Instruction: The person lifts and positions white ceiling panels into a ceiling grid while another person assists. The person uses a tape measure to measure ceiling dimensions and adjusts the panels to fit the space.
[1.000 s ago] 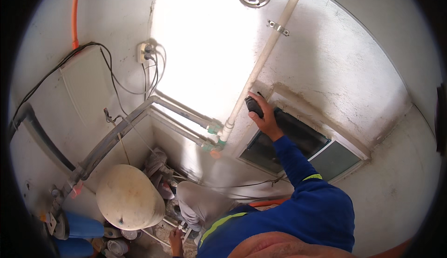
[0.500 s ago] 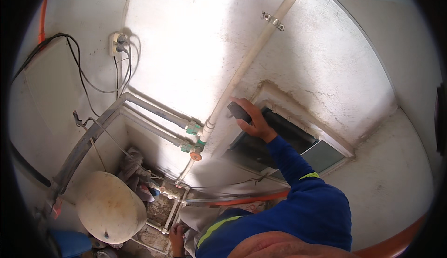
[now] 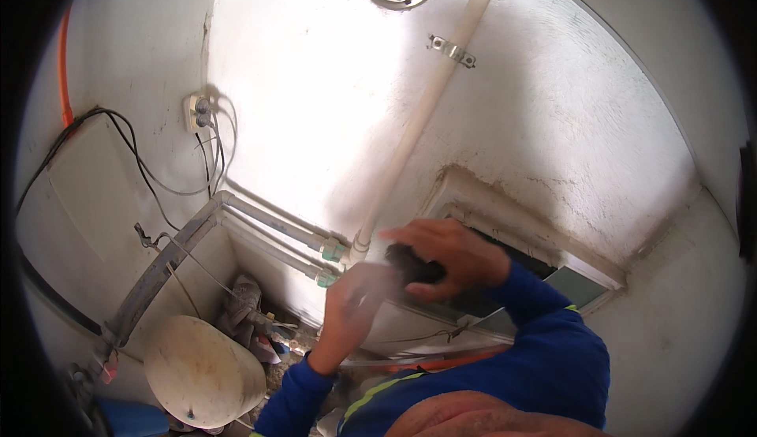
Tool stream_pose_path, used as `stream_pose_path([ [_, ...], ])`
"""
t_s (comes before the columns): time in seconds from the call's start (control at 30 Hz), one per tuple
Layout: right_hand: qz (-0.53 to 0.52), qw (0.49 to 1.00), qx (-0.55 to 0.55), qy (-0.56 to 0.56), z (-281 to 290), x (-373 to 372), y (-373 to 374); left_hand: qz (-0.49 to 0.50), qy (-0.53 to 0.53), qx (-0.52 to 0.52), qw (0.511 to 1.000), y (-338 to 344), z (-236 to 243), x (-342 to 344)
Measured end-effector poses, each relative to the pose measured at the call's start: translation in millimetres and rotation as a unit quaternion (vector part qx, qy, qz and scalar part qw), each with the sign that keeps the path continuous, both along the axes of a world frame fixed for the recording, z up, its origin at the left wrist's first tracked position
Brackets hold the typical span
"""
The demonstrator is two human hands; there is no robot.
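My right hand grips a small dark, blocky object whose kind I cannot make out. It is held in front of the lower end of the pale vertical pipe. My left hand is raised right beside the object, below the two green pipe fittings. Motion smears its fingers, so whether it touches or holds anything is unclear. Behind my right hand, a dark panel sits in a framed wall recess.
Two grey pipes run along the wall to the fittings. A metal clamp holds the pale pipe. To the left are an outlet with plugs, loose black cables and a rounded cream tank. A blue container stands low at left.
My left hand has come up from low by the floor pipes to meet my right. The right hand has moved lower with the dark object, away from its spot against the pale pipe.
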State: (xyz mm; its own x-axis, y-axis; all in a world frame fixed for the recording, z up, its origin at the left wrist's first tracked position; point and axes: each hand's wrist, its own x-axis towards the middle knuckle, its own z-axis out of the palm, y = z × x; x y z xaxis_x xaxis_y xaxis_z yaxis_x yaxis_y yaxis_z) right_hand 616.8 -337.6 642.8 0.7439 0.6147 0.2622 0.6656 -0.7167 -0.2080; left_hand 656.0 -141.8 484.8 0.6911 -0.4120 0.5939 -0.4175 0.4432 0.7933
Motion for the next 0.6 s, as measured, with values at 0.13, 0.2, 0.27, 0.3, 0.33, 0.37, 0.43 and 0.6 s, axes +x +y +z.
stream_pose_path([
  [0.13,-0.009,0.994,-0.041,-0.102,62,-22,-45,-0.067,0.079,-0.121,0.987,-71,72,1],
  [0.2,0.004,0.986,-0.076,-0.149,82,-29,-65,-0.061,0.0,-0.12,0.991,-97,101,5],
  [0.27,-0.011,0.981,-0.09,-0.172,98,-40,-82,-0.066,-0.051,-0.106,0.991,-115,126,8],
  [0.3,-0.031,0.979,-0.092,-0.177,105,-46,-90,-0.074,-0.064,-0.095,0.991,-122,138,9],
  [0.33,-0.038,0.978,-0.082,-0.186,112,-52,-97,-0.075,-0.081,-0.095,0.989,-130,150,10],
  [0.37,-0.054,0.972,-0.105,-0.205,117,-56,-103,-0.104,-0.071,-0.081,0.989,-139,161,10],
  [0.43,-0.05,0.959,-0.123,-0.249,126,-61,-110,-0.143,-0.041,-0.058,0.987,-149,180,12],
  [0.6,-0.132,0.927,-0.152,-0.316,142,-68,-122,-0.053,-0.217,-0.051,0.973,-146,209,33],
])
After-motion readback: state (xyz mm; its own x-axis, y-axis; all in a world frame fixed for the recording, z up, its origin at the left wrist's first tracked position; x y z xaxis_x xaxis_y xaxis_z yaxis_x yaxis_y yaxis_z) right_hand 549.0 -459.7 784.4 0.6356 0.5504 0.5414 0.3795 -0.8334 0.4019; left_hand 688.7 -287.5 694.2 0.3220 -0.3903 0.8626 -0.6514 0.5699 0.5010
